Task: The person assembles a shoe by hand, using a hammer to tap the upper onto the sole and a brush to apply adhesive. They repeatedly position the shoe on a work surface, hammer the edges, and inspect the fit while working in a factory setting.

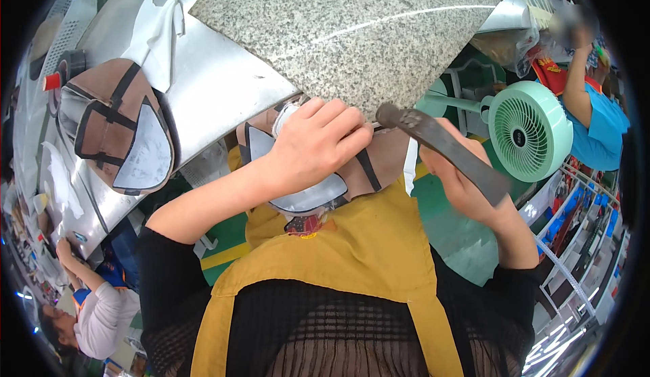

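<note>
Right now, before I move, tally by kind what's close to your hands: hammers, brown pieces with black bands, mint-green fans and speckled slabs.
Hammer: 1
Brown banded pieces: 2 clearly visible
Mint-green fan: 1
Speckled slab: 1
Total: 5

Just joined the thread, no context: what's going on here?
A person's left hand holds a brown workpiece at the near corner of a speckled slab. The right hand holds a dark hammer, one end close to the left hand; contact isn't clear. A similar piece lies on the metal table at left.
</note>
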A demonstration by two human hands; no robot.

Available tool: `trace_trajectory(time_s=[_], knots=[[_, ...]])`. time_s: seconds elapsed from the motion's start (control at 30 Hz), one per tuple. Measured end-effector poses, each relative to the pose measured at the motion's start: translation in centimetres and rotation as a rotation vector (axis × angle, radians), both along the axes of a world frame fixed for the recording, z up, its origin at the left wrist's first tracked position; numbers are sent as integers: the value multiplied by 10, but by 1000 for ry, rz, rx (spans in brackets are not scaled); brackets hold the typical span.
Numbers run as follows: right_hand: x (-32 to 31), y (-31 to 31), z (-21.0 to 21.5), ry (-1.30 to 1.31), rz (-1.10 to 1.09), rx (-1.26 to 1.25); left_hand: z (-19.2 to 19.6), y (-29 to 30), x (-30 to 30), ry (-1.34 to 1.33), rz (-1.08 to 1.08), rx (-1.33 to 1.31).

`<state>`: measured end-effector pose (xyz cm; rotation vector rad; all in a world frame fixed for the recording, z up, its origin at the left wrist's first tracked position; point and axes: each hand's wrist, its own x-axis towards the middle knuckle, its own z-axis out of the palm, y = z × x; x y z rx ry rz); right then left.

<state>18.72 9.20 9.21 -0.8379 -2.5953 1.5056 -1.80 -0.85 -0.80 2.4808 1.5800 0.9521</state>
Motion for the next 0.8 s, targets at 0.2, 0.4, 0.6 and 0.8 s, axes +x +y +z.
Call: trace_trajectory(time_s=[0.2, 0.4, 0.6, 0.8], knots=[[-4, -10, -9, -133, 84, 129, 2, 0, 0, -97, 38, -89], [-2, -10, -7, -110, 55, 103, 7, -2, -8, -35, -35, -105], [0, -9, -2, -28, -41, -23, 7, -4, -10, 74, -94, -16], [-3, -10, -2, -187, 56, -16, 3, -3, -10, 60, -106, 26]])
